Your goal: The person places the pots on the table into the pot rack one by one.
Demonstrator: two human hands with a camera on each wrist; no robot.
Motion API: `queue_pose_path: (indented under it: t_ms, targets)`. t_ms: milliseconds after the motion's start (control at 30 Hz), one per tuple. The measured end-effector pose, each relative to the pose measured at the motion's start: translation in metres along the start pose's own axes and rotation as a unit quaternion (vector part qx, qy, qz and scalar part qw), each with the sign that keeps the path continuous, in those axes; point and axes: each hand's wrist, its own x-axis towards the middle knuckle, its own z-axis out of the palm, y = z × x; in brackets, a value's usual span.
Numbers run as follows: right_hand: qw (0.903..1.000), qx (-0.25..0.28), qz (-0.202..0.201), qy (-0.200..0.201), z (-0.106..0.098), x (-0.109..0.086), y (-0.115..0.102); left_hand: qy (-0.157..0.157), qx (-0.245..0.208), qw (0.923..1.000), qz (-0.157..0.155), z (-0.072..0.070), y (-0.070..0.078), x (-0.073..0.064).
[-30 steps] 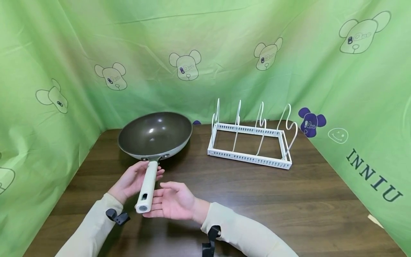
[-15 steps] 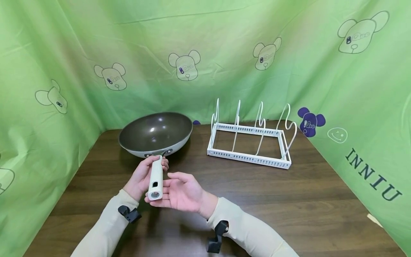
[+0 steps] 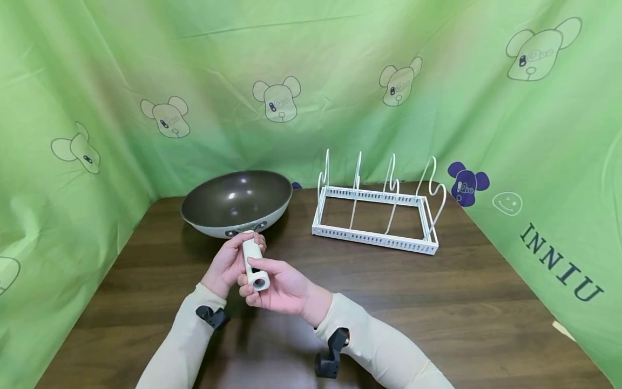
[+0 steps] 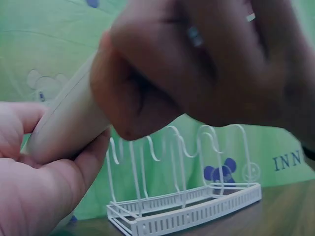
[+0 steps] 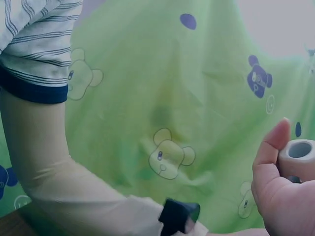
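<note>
A dark-lined wok (image 3: 228,200) with a pale outside is at the back left of the table, its light handle (image 3: 250,249) pointing toward me. My left hand (image 3: 225,267) grips that handle close to the pan body. Farther down, the fingers of my right hand (image 3: 286,289) curl under the handle's end, with the thumb laid over the top. In the left wrist view both hands are around the handle (image 4: 74,118). The right wrist view shows the hollow handle end (image 5: 298,151) in my right hand. Most of the left fingers are hidden behind the handle.
To the right of the wok stands a white pan rack (image 3: 374,237) with several upright wire dividers. A green patterned curtain (image 3: 335,70) closes off the back and sides of the brown wooden table (image 3: 466,313).
The handle has swung to the right and its end has risen. My left hand has moved right with it. The right hand's open fingers have curled around the handle's end.
</note>
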Motion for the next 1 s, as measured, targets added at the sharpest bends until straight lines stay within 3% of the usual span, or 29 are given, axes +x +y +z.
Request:
queue_pose_path:
  t_ms: [133, 300, 467, 1000]
  targets:
    - [0.9999, -0.011, -0.004, 0.004, -0.002, 0.002, 0.006, -0.014, 0.024, 0.9994, 0.023, -0.008, -0.003, -0.001]
    - [0.9996, -0.023, 0.012, 0.007, -0.011, 0.000, 0.016, -0.025, 0.015, 0.9992, 0.026, -0.019, -0.010, -0.006]
    - [0.9991, -0.041, 0.010, -0.003, -0.019, -0.001, 0.023, -0.030, 0.039, 0.9981, 0.037, -0.026, -0.013, -0.006]
    - [0.9950, -0.086, -0.015, -0.049, -0.036, -0.007, 0.023, -0.013, 0.113, 0.9900, 0.084, -0.027, -0.014, 0.002]
